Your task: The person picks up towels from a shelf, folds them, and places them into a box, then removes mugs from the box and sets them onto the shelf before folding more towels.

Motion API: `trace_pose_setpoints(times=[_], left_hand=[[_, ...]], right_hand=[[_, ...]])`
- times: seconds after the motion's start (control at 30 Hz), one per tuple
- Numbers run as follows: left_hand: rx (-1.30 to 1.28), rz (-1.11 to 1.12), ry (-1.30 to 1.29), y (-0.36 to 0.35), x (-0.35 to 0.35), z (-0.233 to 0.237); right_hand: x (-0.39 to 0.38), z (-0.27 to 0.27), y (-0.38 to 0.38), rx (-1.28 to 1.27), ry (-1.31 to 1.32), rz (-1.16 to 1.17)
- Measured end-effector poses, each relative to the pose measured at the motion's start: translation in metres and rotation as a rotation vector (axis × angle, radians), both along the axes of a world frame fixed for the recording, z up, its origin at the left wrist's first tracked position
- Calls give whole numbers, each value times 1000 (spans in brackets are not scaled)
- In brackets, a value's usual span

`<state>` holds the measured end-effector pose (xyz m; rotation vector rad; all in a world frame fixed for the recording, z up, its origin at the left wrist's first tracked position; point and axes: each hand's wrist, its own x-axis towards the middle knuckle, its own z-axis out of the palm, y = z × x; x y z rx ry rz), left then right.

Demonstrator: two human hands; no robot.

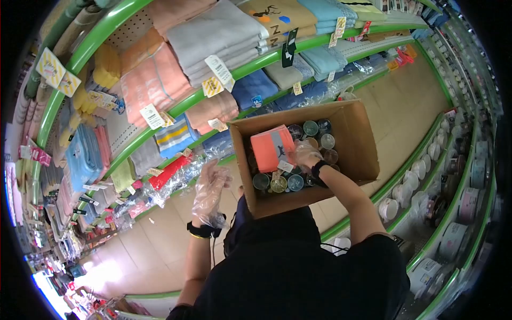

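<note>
Coral folded towel (269,148) lies over round containers (295,183) inside the cardboard box (353,136). Right hand (308,154) meets its edge, grip indeterminable; left hand (209,186) is loosely spread. Handling it calls for keeping folds aligned.

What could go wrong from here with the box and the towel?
Box tipping: the left hand is off the cardboard box and what supports it is hidden, so a push might tilt it.
Knocked cups: the right hand is in among the clear round containers, which could clink or topple.
Snagging: the baggy plastic glove might catch the tag on the folded towel.
</note>
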<state>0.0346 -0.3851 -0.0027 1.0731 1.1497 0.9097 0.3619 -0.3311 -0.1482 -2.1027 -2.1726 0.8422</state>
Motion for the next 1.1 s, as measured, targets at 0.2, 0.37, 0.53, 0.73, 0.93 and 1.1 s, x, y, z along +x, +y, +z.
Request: trace_pose_setpoints(times=[0.2,0.37,0.53,0.73,0.93,1.1], left_hand=[[-146,281,21,-41,9,14],[-237,468,58,-70,-11,8],[-248,549,4,-87,-4,14],[-263,500,-69,-79,16,12],[-257,447,-83,-73,19,18],[-269,474,-94,-81,11,13]], right_hand=[[19,-91,19,-334,5,-356],[-7,-124,19,-356,296,-510],[-10,-186,25,-190,-70,-167],[-10,-159,19,-30,-220,-130],[-14,-118,16,85,-478,212],[-63,-58,5,134,-505,505]])
